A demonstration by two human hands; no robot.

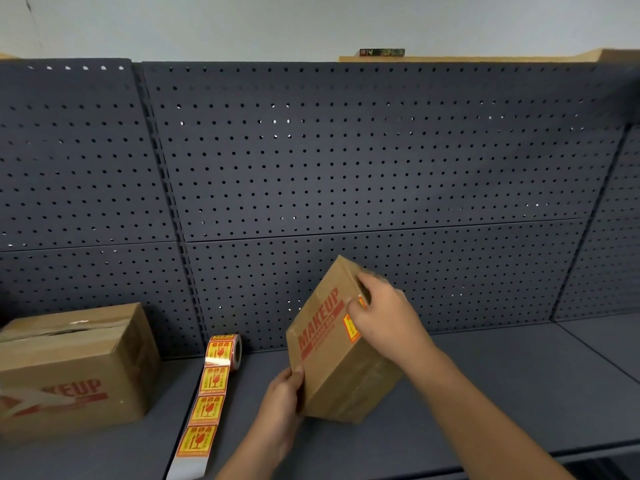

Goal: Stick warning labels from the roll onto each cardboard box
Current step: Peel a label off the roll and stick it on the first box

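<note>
A brown cardboard box (332,355) printed MAKEUP in red is tilted up on the dark shelf. My left hand (282,398) grips its lower left corner. My right hand (381,313) lies on the box's upper face, its fingers over a yellow and red warning label (350,328) that is partly hidden under them. The label roll (227,349) stands to the left of the box against the back panel, and its strip of labels (204,410) runs forward along the shelf. A second MAKEUP box (69,368) sits at the far left.
A dark pegboard panel (346,161) forms the back wall behind the shelf (502,393). The shelf's front edge runs along the bottom right. A wooden ledge with a small dark object (381,52) tops the pegboard.
</note>
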